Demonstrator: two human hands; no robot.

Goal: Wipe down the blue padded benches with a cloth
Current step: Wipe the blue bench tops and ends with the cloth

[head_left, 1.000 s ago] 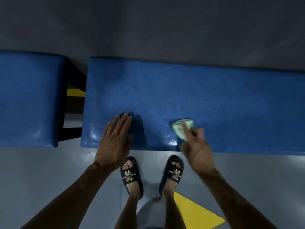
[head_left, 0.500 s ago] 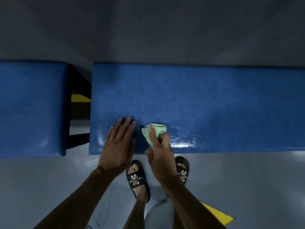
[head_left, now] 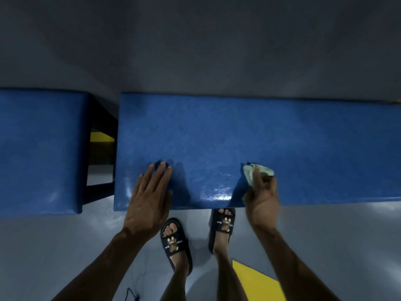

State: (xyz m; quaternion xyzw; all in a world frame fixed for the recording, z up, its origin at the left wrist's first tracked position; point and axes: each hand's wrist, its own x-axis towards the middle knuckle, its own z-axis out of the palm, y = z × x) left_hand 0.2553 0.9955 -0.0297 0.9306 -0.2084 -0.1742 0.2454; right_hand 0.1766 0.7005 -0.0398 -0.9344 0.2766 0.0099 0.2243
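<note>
While under fingertips (head_left: 256,170), cloth (head_left: 259,171) bench-bound (head_left: 238,131).

White lettering shows on the strap of each dark blue slide sandal, set beside a small brown bear figure. On the left sandal (head_left: 174,243) the print runs sideways and reads "EVERY" on one side of the bear and "BEAR" on the other. On the right sandal (head_left: 223,224), "BEAR" is legible on one side, and the word on the other side looks like "EVERY" but is too small to be sure of. No other writing can be read.
</note>
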